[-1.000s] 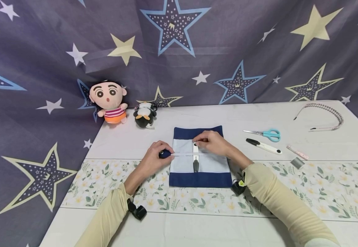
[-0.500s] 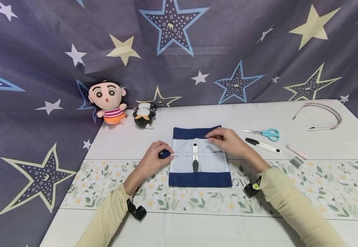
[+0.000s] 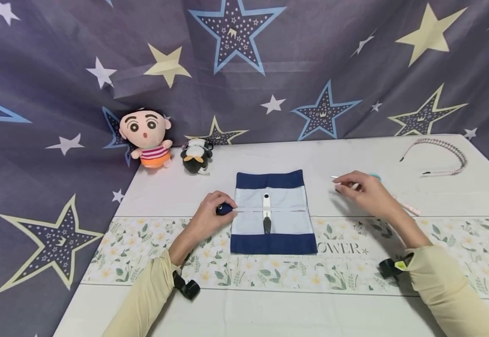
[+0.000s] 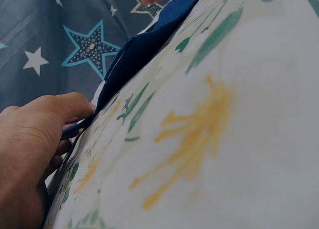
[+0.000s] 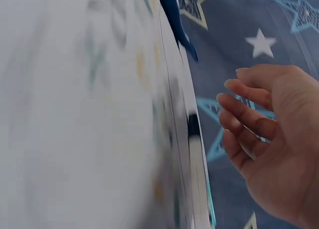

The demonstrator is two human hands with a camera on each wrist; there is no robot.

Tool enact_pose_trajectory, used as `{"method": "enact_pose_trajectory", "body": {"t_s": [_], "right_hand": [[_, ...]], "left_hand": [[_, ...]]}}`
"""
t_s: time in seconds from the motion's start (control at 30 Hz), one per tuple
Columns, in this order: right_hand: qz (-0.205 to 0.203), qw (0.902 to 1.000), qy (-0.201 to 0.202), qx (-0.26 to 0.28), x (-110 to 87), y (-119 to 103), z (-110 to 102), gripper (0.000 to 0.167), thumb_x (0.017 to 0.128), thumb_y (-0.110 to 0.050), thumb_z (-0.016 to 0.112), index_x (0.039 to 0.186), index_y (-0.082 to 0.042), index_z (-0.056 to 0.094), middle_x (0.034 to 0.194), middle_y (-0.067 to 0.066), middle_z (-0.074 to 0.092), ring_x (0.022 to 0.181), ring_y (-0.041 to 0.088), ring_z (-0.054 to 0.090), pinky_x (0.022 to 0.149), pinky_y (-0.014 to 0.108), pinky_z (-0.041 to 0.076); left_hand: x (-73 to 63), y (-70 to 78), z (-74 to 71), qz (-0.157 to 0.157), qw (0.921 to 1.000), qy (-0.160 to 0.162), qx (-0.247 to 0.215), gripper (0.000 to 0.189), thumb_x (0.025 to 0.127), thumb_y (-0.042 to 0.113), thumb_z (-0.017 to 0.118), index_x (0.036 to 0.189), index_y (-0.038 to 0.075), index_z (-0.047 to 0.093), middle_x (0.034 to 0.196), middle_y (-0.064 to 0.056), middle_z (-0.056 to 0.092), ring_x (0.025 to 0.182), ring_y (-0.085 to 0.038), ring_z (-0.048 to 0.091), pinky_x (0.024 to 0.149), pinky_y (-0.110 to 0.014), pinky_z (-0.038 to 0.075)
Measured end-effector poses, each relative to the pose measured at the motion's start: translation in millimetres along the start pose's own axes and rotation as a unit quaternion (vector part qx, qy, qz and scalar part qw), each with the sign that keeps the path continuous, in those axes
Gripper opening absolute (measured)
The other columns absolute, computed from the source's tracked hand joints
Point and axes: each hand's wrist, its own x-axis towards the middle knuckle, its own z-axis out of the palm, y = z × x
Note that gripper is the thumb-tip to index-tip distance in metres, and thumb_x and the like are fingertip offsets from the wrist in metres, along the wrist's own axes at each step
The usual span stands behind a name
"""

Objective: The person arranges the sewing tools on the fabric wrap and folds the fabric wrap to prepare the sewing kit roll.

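mostly, the right hand (image 3: 366, 193) hides blue-handled scissors (image 3: 376, 177).

In the left hand (image 3: 211, 211), the pouch (image 3: 286, 222) is matt cloth, its trim (image 3: 273, 244) smooth, its lining (image 3: 248, 224) faintly wrinkled. Right of that grip, the tool (image 3: 267, 202) looks like smooth plastic, though it is too small to judge its gloss. Beyond the grip, penguin (image 3: 196, 161) and doll (image 3: 155, 157) are plush and the curtain (image 3: 286, 42) matt, creased cloth; beneath it, the table cover (image 3: 227, 311) looks smooth.

Right grip (image 3: 367, 194) loosely curled
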Motion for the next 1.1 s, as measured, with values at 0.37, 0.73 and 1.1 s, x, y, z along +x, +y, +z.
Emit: {"method": "enact_pose_trajectory", "body": {"t_s": [0.37,0.73,1.1], "right_hand": [[0.051,0.9959,0.011,-0.074,-39.8,27.5,-40.0,0.023,0.101,-0.013,0.069,0.119,0.0,0.073,0.104,0.012,0.068,0.084,0.013,0.061,0.068,0.016,0.048],[0.069,0.9881,0.007,-0.138,-57.1,37.7,-42.8,0.024,0.095,-0.012,0.076,0.112,0.005,0.074,0.1,0.017,0.068,0.09,0.034,0.064,0.074,0.045,0.053],[0.069,0.984,0.002,-0.164,-63.9,40.1,-39.7,0.029,0.092,-0.013,0.08,0.112,0.007,0.073,0.1,0.018,0.068,0.086,0.031,0.06,0.07,0.045,0.046]], "left_hand": [[1.7,-1.0,0.6,0.001,1.0,0.001,0.009,0.012,0.095,0.021,0.077,0.105,0.016,0.074,0.119,-0.003,0.061,0.105,-0.025,0.05,0.078,-0.04,0.051],[2.9,-1.3,1.3,0.001,1.0,-0.003,0.005,0.012,0.095,0.021,0.076,0.105,0.016,0.074,0.12,-0.003,0.061,0.106,-0.025,0.051,0.078,-0.04,0.052],[1.2,-2.1,-0.7,-0.003,1.0,-0.004,-0.001,0.012,0.094,0.021,0.076,0.105,0.017,0.075,0.12,-0.003,0.061,0.108,-0.026,0.051,0.08,-0.041,0.051]]}}
